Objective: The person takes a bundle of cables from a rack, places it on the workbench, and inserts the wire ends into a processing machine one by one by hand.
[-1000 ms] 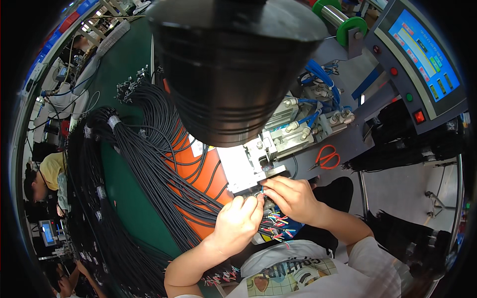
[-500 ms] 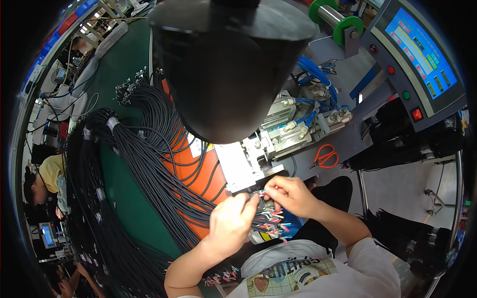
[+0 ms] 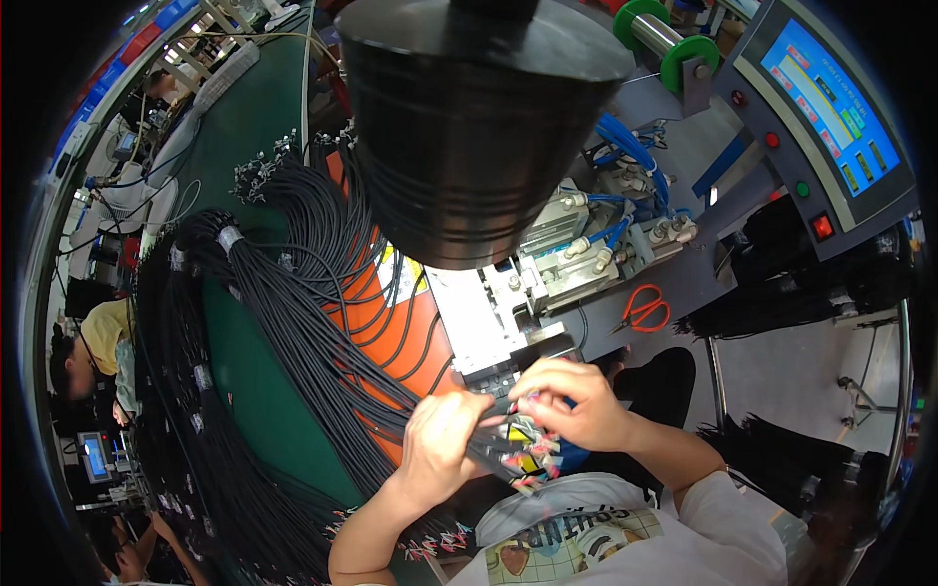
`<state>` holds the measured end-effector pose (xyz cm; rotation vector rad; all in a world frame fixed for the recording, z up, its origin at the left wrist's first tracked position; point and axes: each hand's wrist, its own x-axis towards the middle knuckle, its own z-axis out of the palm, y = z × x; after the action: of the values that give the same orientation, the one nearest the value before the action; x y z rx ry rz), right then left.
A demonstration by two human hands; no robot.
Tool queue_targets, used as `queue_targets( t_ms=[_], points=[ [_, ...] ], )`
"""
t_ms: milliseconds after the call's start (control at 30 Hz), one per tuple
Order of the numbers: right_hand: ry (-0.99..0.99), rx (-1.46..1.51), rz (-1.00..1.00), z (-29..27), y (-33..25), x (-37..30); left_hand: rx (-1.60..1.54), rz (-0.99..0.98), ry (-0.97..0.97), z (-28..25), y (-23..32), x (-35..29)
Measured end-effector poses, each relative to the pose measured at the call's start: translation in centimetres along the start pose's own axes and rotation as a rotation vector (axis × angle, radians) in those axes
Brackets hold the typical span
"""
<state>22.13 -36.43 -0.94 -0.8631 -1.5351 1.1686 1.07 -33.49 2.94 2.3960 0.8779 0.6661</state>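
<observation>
My left hand [image 3: 440,439] is closed, thumb forward, round a black cable close to its stripped end. Facing it, my right hand [image 3: 576,402] has its fingertips pinched at the thin coloured wires of that end; the fingers hide most of them. Just under both hands, a cluster of stripped cable ends with red, white, yellow and green wires [image 3: 532,457] fans out. Long black cables [image 3: 322,337] run from there up to the left over an orange mat [image 3: 427,322]. A metal fixture [image 3: 474,313], brightly lit, stands just beyond my fingers.
A large black hood [image 3: 479,146] hangs over the bench. Right of it is a machine with air cylinders [image 3: 576,264] and blue tubes, then orange-handled scissors [image 3: 645,309], a solder-wire spool [image 3: 664,44] and a control screen [image 3: 826,107]. More cable bundles [image 3: 801,469] hang at the right.
My right hand has turned, its fingers more curled over the wires. My left hand has shifted slightly. The coloured ends below have moved, and the whole view has shifted a little.
</observation>
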Motion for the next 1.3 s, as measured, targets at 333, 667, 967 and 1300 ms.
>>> queue_targets(
  t_ms=[333, 667, 967, 1300],
  points=[
    [0.079, 0.558, 0.402, 0.6, 0.4, -0.2, -0.092, -0.058, 0.217, 0.8, 0.2, 0.4],
    [0.15, 0.369, 0.273, 1.5, 0.5, -0.4, 0.021, 0.026, 0.176, 1.4, 0.3, 0.3],
    [0.165, 0.233, 0.132, 1.2, 0.7, 0.0, 0.057, 0.102, 0.138, 1.5, -0.2, 0.4],
    [0.11, -0.172, -0.061, 1.2, -0.8, 0.1, 0.074, 0.059, 0.14, 1.6, 0.5, 1.0]
  ],
)
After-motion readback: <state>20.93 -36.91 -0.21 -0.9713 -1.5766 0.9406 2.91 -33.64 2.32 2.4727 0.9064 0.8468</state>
